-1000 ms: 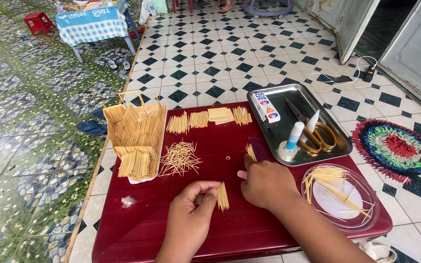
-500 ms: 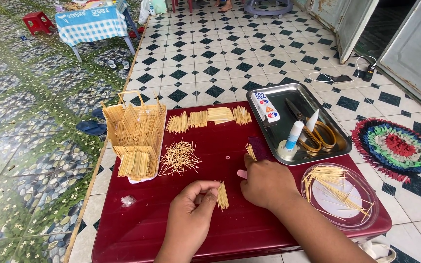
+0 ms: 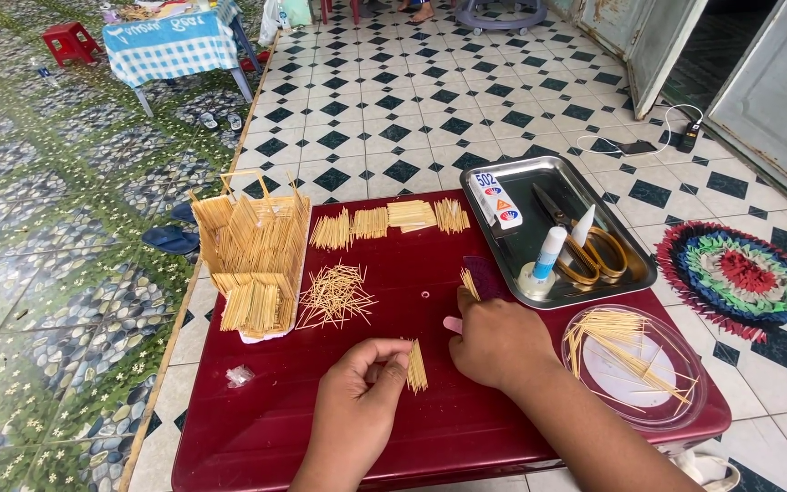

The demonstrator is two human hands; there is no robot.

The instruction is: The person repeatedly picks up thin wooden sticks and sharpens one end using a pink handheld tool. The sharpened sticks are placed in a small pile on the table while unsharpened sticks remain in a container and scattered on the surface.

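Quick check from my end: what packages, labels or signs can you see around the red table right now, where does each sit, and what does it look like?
Glue box: lying flat at the left end of the metal tray, a small white oblong carton with blue and red markings.
Glue bottle: in the tray beside the scissors, white with a blue label band.
Tablecloth: on the far table, upper left, blue and white checks with a lettered strip along its edge.

Right hand [image 3: 501, 342] hides its fingers and the pink tool [image 3: 453, 324]

A metal tray [image 3: 503, 260] holds scissors [image 3: 585, 246] and a glue bottle [image 3: 548, 255]; a woven mat [image 3: 740, 278] lies nearby.
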